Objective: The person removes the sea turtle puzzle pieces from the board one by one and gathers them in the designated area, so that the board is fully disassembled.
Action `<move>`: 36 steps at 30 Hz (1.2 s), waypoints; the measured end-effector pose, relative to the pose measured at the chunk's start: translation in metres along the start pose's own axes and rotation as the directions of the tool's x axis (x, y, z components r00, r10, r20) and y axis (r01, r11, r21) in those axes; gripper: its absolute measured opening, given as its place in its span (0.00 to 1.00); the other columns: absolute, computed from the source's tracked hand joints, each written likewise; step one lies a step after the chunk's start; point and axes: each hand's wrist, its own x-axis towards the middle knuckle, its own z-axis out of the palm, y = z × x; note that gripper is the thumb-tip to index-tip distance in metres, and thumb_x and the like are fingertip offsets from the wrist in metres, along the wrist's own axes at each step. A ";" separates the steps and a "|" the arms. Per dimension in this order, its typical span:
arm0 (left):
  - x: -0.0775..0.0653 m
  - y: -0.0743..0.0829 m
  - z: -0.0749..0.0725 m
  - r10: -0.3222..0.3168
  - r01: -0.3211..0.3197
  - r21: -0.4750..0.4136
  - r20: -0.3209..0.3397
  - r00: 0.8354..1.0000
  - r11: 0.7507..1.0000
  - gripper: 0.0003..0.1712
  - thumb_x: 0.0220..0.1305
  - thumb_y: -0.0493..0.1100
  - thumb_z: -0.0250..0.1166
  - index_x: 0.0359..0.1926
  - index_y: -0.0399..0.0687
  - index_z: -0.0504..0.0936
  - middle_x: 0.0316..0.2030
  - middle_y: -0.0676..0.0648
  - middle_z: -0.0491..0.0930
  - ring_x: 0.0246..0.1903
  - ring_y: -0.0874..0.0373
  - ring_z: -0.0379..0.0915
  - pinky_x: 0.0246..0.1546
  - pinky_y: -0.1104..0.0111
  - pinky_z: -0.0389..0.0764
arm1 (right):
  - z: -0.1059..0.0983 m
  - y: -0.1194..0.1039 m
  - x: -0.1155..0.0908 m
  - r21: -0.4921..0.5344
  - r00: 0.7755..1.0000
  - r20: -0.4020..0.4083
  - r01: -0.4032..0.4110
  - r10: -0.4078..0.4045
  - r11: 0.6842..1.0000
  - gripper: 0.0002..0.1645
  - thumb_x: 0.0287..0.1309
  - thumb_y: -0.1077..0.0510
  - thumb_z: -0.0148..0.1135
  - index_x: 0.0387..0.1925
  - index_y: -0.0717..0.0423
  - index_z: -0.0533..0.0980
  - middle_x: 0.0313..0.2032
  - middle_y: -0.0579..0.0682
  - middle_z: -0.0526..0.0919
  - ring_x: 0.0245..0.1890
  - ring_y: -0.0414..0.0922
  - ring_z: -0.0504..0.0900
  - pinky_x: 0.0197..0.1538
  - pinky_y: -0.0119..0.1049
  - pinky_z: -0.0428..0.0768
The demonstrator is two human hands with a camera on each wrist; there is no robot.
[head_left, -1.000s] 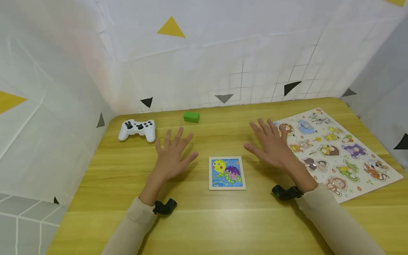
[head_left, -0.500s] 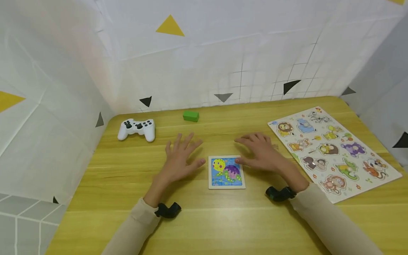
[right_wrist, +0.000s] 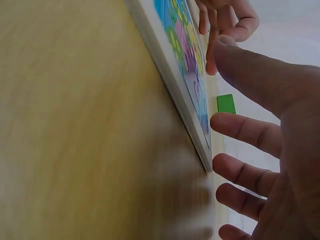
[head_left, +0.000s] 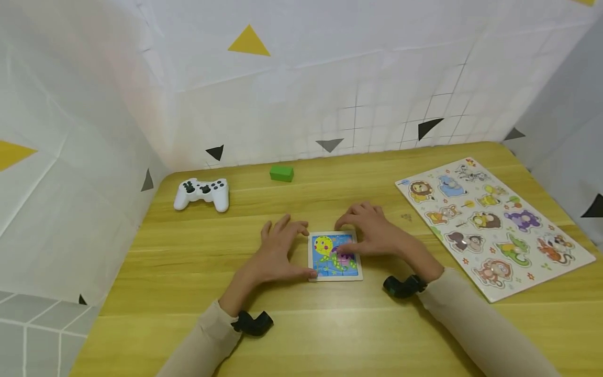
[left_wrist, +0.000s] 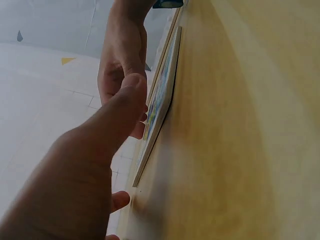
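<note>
A small square jigsaw puzzle [head_left: 325,262] of a yellow and purple turtle lies flat on the table in a pale frame. At its left side is my left hand [head_left: 277,257], thumb over the lower left corner and fingers bent near the upper left one. My right hand [head_left: 377,231] hovers at the opposite side, its thumb over the turtle's shell and its fingers by the top right corner. In the right wrist view the right fingers [right_wrist: 247,131] are spread apart around nothing. The left wrist view shows the left thumb [left_wrist: 120,112] in front of the puzzle's edge [left_wrist: 172,75].
A white game controller [head_left: 202,192] lies at the back left of the wooden table [head_left: 330,330], with a green block [head_left: 281,173] to its right. A large animal peg puzzle board [head_left: 511,280] sits at an angle on the right. White patterned sheets [head_left: 292,104] hang around the table.
Both hands have come inward and down toward the small turtle puzzle, fingers bending from a wide spread. The right hand has moved off the animal board. The puzzle has stayed in place.
</note>
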 end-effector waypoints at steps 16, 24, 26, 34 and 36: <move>-0.002 -0.002 0.004 0.110 -0.116 0.094 0.069 0.992 0.989 0.55 0.42 0.81 0.71 0.71 0.71 0.67 0.76 0.57 0.62 0.81 0.41 0.41 0.72 0.32 0.34 | -0.001 -0.005 0.002 -0.037 0.997 0.080 0.017 -0.014 0.999 0.45 0.36 0.26 0.79 0.57 0.37 0.80 0.50 0.45 0.76 0.51 0.46 0.66 0.52 0.50 0.60; -0.003 -0.002 0.003 0.107 -0.113 0.092 0.060 0.992 0.989 0.49 0.45 0.78 0.71 0.67 0.69 0.71 0.75 0.57 0.64 0.80 0.41 0.42 0.72 0.33 0.35 | -0.004 -0.003 -0.001 -0.062 0.995 0.096 0.034 -0.028 0.997 0.51 0.32 0.24 0.79 0.60 0.37 0.78 0.51 0.46 0.75 0.52 0.46 0.66 0.53 0.51 0.60; -0.003 -0.003 0.004 0.111 -0.114 0.099 0.042 0.993 0.988 0.48 0.45 0.78 0.71 0.66 0.68 0.71 0.74 0.57 0.65 0.80 0.41 0.43 0.72 0.33 0.36 | -0.005 -0.002 -0.001 -0.062 0.995 0.097 0.023 -0.017 0.998 0.52 0.32 0.25 0.80 0.62 0.38 0.78 0.52 0.46 0.74 0.53 0.47 0.66 0.54 0.52 0.60; -0.002 -0.009 0.004 0.093 -0.092 0.122 0.003 0.996 0.988 0.46 0.48 0.79 0.69 0.66 0.68 0.73 0.75 0.57 0.64 0.80 0.39 0.44 0.72 0.35 0.39 | -0.007 -0.001 -0.003 -0.078 0.995 0.104 0.007 0.001 0.997 0.62 0.28 0.24 0.81 0.68 0.42 0.74 0.55 0.48 0.73 0.55 0.50 0.65 0.56 0.54 0.60; -0.001 -0.010 0.004 0.091 -0.089 0.125 -0.005 0.996 0.988 0.45 0.49 0.79 0.68 0.66 0.68 0.73 0.75 0.57 0.65 0.79 0.39 0.44 0.72 0.35 0.40 | -0.007 -0.001 -0.003 -0.086 0.994 0.108 0.004 0.005 0.996 0.63 0.28 0.24 0.81 0.69 0.42 0.73 0.55 0.49 0.73 0.55 0.50 0.65 0.57 0.54 0.60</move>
